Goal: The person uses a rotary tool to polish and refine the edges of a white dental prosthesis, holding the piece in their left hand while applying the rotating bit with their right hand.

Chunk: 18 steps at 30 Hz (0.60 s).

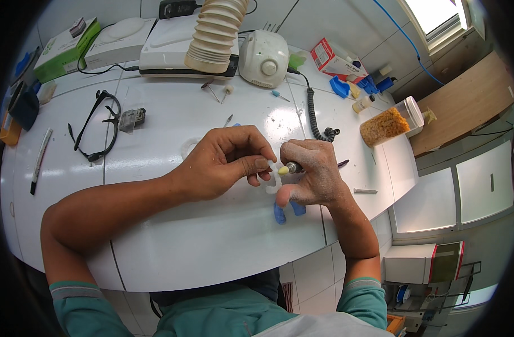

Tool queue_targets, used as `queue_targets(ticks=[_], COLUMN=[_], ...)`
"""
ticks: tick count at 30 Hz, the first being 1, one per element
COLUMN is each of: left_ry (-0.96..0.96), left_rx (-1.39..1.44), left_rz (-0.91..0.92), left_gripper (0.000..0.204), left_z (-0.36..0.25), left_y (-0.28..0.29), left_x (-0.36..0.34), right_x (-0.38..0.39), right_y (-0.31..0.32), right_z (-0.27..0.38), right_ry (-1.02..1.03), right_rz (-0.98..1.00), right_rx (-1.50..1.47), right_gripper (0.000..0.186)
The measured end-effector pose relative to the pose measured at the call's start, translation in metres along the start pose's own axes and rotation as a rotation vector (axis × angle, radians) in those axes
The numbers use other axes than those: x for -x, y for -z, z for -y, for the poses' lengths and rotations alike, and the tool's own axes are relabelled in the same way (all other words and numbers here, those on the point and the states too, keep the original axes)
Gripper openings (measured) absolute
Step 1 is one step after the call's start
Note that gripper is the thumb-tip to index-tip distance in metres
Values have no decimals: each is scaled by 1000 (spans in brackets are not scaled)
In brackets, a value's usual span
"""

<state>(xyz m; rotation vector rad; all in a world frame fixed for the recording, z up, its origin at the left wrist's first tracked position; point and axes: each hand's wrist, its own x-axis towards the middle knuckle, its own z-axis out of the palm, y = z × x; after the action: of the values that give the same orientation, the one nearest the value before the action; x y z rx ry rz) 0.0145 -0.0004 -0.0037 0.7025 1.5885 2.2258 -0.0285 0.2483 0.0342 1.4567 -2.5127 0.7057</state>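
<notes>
L hand (226,163) pinched whitish curved piece (272,189) in fingers (260,164) above glossy white counter (212,236), long axis approx near-far; R hand (316,171) gripped grey metal handpiece (294,167), axis approx side-to-side, yellow rounded tip (283,170) pointing L

Pale yellow tool tip (283,170), white piece (273,189), blue blocks (279,214).

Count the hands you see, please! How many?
2: the bare left hand, pinching a white curved piece, and, beside it, the bare, dusty right hand, holding a metal rotary tool with a yellow tip.
</notes>
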Motion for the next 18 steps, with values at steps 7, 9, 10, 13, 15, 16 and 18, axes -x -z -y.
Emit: queue_targets(ticks=[7, 9, 10, 13, 15, 16, 18], left_ry=[-79, -80, -78, -63, -59, -62, -72], left_rx=[-95, -110, -113, -118, -112, -107, -90], left_rz=[-68, -82, -89, -104, -106, -105, -108], left_gripper=[12, 12, 12, 13, 14, 14, 15], left_z=[1, 2, 2, -1, 0, 1, 0], left_y=[-2, -3, -3, -5, -6, -7, -4], left_x=[2, 1, 1, 1, -1, -3, 0], right_x=[-2, 2, -3, -4, -1, 0, -4], right_y=[18, 21, 19, 11, 11, 10, 8], right_z=[4, 9, 12, 11, 12, 10, 12], right_ry=[20, -16, 79, 198, 182, 184, 199], right_rz=[-165, -188, -249, -299, -298, -311, -327], right_rx=[-190, -122, -136, -73, -80, -73, -64], right_gripper=[59, 51, 44, 37, 34, 34, 33])
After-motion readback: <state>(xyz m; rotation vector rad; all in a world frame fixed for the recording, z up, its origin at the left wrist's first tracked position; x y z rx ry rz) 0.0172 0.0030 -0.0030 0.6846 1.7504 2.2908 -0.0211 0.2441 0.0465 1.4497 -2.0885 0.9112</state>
